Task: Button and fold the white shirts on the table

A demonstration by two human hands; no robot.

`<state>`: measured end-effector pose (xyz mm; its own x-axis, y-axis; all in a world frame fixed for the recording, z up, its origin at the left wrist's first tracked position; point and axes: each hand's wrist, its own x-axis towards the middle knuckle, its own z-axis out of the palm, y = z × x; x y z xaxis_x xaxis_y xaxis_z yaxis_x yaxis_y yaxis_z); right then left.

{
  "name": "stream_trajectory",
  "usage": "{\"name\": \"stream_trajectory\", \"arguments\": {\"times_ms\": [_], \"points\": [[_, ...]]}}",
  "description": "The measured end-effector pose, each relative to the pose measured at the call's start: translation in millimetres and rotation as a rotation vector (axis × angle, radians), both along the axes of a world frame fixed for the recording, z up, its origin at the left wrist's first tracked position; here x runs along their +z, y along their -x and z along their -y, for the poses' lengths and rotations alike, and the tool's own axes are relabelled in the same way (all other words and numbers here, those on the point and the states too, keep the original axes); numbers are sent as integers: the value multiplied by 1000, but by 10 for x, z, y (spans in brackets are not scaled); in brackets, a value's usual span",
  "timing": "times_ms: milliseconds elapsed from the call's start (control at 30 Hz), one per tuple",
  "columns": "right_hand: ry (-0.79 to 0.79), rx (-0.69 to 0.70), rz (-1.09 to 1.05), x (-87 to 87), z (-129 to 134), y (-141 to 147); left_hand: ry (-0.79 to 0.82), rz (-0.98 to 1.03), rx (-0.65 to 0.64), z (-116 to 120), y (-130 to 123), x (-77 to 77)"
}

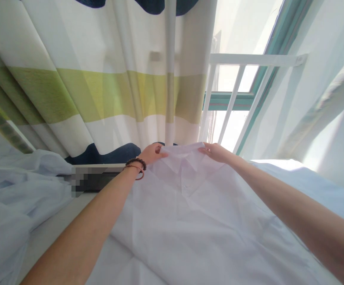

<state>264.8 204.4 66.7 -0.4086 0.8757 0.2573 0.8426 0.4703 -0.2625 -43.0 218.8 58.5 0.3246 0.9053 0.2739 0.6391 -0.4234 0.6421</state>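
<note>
A white collared shirt (186, 221) lies spread in front of me, its collar (183, 149) at the far end and its lower part running toward me. My left hand (152, 153) pinches the left end of the collar between thumb and fingers; a dark beaded bracelet and a thin band circle that wrist. At the collar's right end, my right hand (215, 152) grips the cloth in the same way. Between the two hands the collar edge is stretched nearly straight. Below it a short front placket shows, and soft wrinkles cross the body of the shirt.
More white cloth (14, 198) lies heaped at the left. A dark flat object (100, 181), partly blurred out, sits beside it. Beyond hangs a curtain (106, 93) with a green band. White railing bars (232, 101) stand before a window at right, and pale cloth (305, 186) lies below.
</note>
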Motion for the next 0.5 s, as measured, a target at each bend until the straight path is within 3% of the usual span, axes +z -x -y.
{"name": "stream_trajectory", "arguments": {"times_ms": [200,367,500], "points": [[-63,27,-20,170,110,-53,-270,-280,87,205,28,248],[-117,56,-10,231,314,-66,-396,-425,96,481,45,256],[-136,73,-2,271,668,-133,-451,-475,18,863,72,276]]}}
